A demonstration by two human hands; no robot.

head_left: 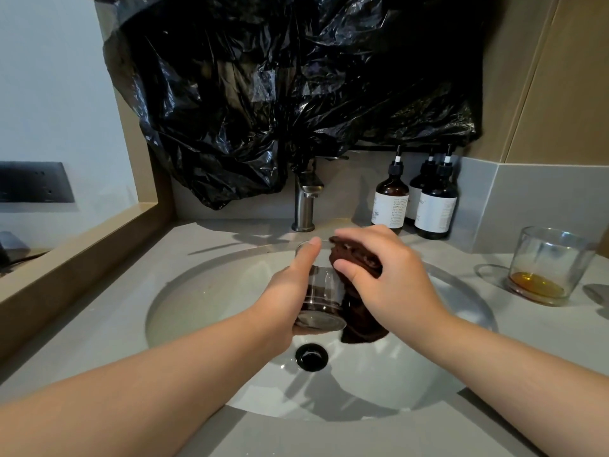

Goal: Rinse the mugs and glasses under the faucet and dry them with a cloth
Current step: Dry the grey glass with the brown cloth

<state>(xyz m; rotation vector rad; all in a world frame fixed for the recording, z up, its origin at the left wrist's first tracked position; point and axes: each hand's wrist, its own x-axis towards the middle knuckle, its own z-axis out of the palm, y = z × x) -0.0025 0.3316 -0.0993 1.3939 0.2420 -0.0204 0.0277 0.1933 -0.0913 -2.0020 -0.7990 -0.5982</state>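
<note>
Hands meet over the round white sink basin [197, 285]. The left hand [283, 298] grips a clear, straight-sided glass tumbler [321, 291] from its left side, with the thumb lying along the wall up to the rim; the other fingers curl round the far side, mostly hidden. The tumbler is held in the air above the basin, tilted so that its thick base faces the camera and its mouth points toward the brushed-metal faucet [304, 206]. The right hand [395, 282] holds a dark brown cloth [357, 255], its fingers curved over the bunched fabric at the tumbler's rim and its thumb pressing the cloth against the right side of the glass. The rest of the cloth hangs down beside the tumbler, its end dangling above the black round drain [311, 356]. Something dark shows through the lower part of the glass wall; whether the cloth reaches inside cannot be told.

On the grey stone countertop [99, 341], well to the right, stands a second clear glass tumbler [550, 258], upright, with a shallow layer of amber liquid at its bottom. Behind the basin, right of the faucet, three brown pump bottles with white labels [390, 199] stand close together. A crumpled black plastic bag [280, 94] hangs on the wall above the faucet.
</note>
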